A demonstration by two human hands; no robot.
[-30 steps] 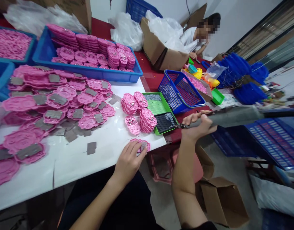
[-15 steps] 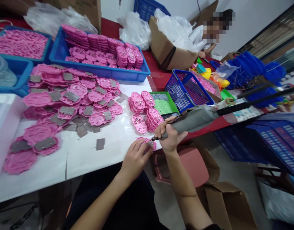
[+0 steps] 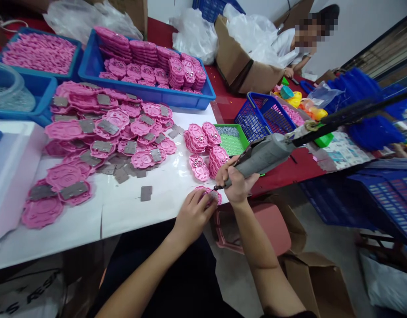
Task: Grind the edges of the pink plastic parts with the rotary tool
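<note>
My right hand [image 3: 238, 184] is wrapped around a grey electric screwdriver [image 3: 264, 155], which slants down to the left. The tip meets the work at a pink plastic part [image 3: 219, 197] on the table's front edge. Fingers of my left hand [image 3: 194, 215] press that part down and cover much of it; a bit of grey plate shows between them. Just behind stand small stacks of pink parts with screws [image 3: 195, 138]. A green tray [image 3: 234, 143] of small screws lies beyond the screwdriver. One loose grey metal plate [image 3: 146, 193] rests to the left.
A heap of pink parts with grey plates [image 3: 113, 123] covers the left of the white table [image 3: 127, 221]. Behind it are a blue bin [image 3: 150, 95] of stacked parts and a blue basket [image 3: 252, 117]. A co-worker [image 3: 289, 46] is at the back right; a pink stool [image 3: 268, 227] stands below.
The view has shifted slightly, so the table's contents appear farther right. Both hands keep their hold, and the screwdriver stays on the pink part, its body tilted a little more steeply.
</note>
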